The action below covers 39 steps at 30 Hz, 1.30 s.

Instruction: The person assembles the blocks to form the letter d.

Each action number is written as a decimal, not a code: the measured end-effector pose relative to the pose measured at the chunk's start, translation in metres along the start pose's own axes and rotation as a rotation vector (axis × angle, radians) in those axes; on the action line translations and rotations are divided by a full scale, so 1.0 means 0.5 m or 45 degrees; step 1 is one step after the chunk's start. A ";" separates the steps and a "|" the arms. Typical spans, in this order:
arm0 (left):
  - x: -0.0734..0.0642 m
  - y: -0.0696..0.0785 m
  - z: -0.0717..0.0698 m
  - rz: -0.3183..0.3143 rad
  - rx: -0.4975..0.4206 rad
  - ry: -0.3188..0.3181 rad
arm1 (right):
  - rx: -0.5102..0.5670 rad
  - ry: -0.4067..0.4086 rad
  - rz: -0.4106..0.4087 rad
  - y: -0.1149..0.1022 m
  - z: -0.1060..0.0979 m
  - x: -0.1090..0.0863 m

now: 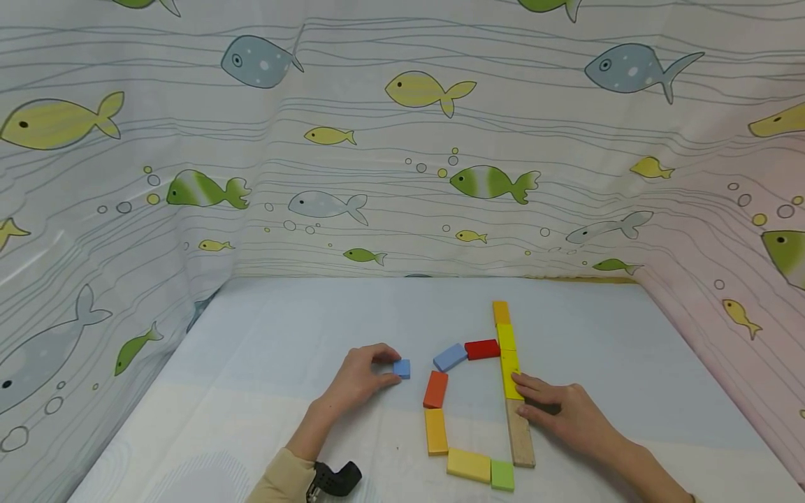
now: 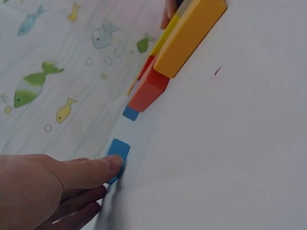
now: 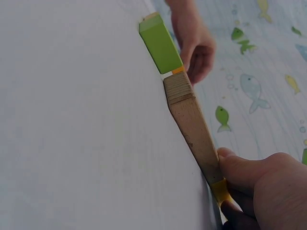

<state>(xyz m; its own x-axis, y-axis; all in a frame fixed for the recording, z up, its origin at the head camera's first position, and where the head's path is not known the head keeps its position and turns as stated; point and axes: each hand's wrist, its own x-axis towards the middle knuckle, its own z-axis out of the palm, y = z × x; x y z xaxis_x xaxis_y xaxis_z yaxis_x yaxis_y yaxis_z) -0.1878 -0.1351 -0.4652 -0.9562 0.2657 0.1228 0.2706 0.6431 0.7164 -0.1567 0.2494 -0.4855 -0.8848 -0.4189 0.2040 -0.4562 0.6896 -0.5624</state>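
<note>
My left hand (image 1: 361, 377) pinches a small blue block (image 1: 404, 369) between thumb and fingers, left of a curved row of blocks. In the left wrist view the thumb lies on the face of that blue block (image 2: 118, 151). My right hand (image 1: 569, 416) rests at the straight row, with fingertips at a yellow block (image 1: 512, 374) and the thumb on a plain wooden block (image 1: 520, 433). In the right wrist view the thumb touches the wooden block (image 3: 192, 129) near its joint with the yellow one.
Curving left from the straight row are a red block (image 1: 482, 349), a blue block (image 1: 450, 358), an orange-red block (image 1: 435, 389), an orange block (image 1: 436, 432), a pale yellow block (image 1: 468, 465) and a green block (image 1: 502, 476). A fish-patterned curtain (image 1: 402, 161) surrounds the white table (image 1: 251, 433).
</note>
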 end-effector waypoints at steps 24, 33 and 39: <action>-0.022 0.132 0.077 0.291 -0.119 -0.140 | 0.013 -0.004 -0.007 -0.004 -0.004 0.000; -0.049 0.187 0.139 0.461 -0.108 -0.265 | 0.017 0.000 -0.015 -0.001 -0.004 0.001; -0.064 0.218 0.172 0.441 -0.117 -0.391 | 0.029 0.009 -0.013 0.002 -0.003 0.000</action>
<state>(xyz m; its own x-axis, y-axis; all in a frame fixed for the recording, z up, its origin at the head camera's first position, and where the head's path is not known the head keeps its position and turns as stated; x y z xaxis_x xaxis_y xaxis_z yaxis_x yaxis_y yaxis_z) -0.1182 -0.0117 -0.4498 -0.7306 0.6622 0.1664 0.5437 0.4169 0.7284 -0.1572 0.2511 -0.4851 -0.8808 -0.4216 0.2153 -0.4629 0.6717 -0.5784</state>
